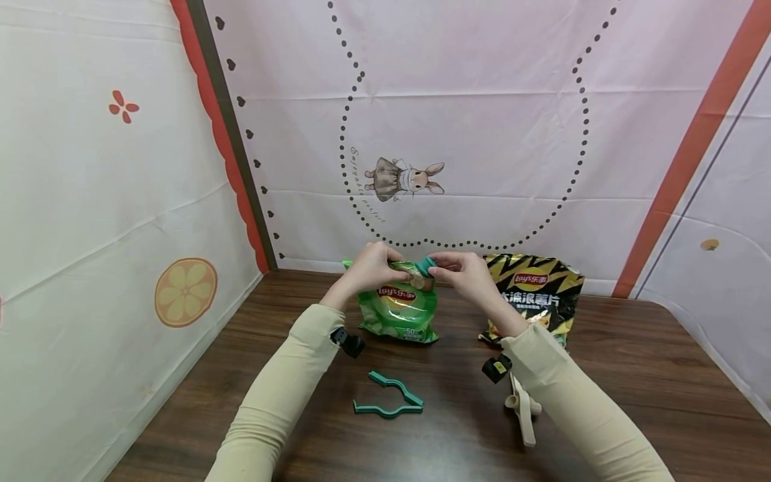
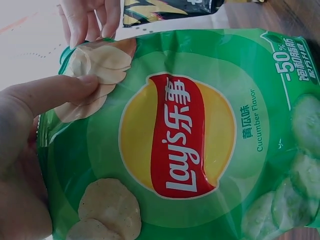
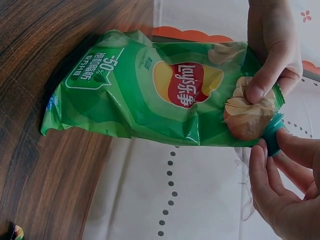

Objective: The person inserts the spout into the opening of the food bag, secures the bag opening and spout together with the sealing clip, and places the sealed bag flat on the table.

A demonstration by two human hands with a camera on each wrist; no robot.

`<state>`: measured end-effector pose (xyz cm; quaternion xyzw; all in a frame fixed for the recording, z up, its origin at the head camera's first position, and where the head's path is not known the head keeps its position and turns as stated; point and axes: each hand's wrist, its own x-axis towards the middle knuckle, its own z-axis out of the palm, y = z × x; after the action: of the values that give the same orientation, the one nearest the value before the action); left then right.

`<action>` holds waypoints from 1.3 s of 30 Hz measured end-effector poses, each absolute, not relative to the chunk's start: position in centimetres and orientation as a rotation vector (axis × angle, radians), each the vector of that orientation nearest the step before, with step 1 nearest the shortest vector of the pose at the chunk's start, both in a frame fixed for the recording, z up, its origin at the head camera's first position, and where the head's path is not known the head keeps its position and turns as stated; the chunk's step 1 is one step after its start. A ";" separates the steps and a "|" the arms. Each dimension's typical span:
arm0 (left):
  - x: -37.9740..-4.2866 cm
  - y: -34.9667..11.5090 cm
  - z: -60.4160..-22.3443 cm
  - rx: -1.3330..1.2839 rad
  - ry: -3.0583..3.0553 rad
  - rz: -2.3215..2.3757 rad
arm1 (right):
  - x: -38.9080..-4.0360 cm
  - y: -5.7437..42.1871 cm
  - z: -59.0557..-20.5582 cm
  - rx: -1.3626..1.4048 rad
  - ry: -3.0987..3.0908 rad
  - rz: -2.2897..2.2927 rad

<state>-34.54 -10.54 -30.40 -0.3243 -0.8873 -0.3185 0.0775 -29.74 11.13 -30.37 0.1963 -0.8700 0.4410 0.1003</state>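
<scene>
A green Lay's cucumber potato chip bag (image 1: 400, 314) stands on the table near the back wall. My left hand (image 1: 367, 273) grips its top edge, the thumb (image 2: 65, 95) pressing on the printed chips at the front in the left wrist view. My right hand (image 1: 466, 273) pinches a small teal cap-like piece (image 3: 272, 136) between thumb and fingers. That piece sits right at the bag's top corner, partly covered by the fingertips. A teal bag clip (image 1: 391, 410) lies unfolded on the table in front of the bag, its two arms spread in a V.
A black and yellow Lay's bag (image 1: 533, 294) stands at the back right, partly behind my right forearm. Beside the right sleeve lies a beige clip (image 1: 524, 412) with a round part. Printed cloth walls (image 1: 289, 167) border the brown wooden table (image 1: 458, 435).
</scene>
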 end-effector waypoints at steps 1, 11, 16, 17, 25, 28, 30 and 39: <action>-34.5 -10.5 -30.4 -0.966 -2.657 -0.955 | -29.7 11.1 -30.4 0.580 -2.571 1.305; -34.3 -10.4 -30.6 -0.888 -2.676 -0.982 | -29.6 11.2 -30.2 0.571 -2.601 1.314; -34.1 -10.3 -30.6 -0.868 -2.684 -0.994 | -29.5 11.2 -30.1 0.559 -2.613 1.347; -34.1 -10.3 -30.6 -0.864 -2.686 -0.994 | -29.5 11.2 -30.1 0.558 -2.613 1.354; -34.0 -10.3 -30.5 -0.839 -2.687 -0.990 | -29.5 11.4 -30.2 0.530 -2.609 1.380; -34.0 -10.2 -30.5 -0.826 -2.691 -0.998 | -29.2 11.5 -30.2 0.530 -2.611 1.411; -33.9 -10.2 -30.5 -0.822 -2.691 -0.993 | -28.8 11.7 -30.4 0.506 -2.590 1.451; -33.9 -10.3 -30.5 -0.832 -2.674 -0.999 | -25.7 11.2 -32.4 0.415 -2.459 1.594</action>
<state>-33.86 -10.29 -30.53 -0.2790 -0.8961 -0.3348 0.0839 -25.70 11.24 -32.41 0.1397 -0.8274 0.5364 0.0909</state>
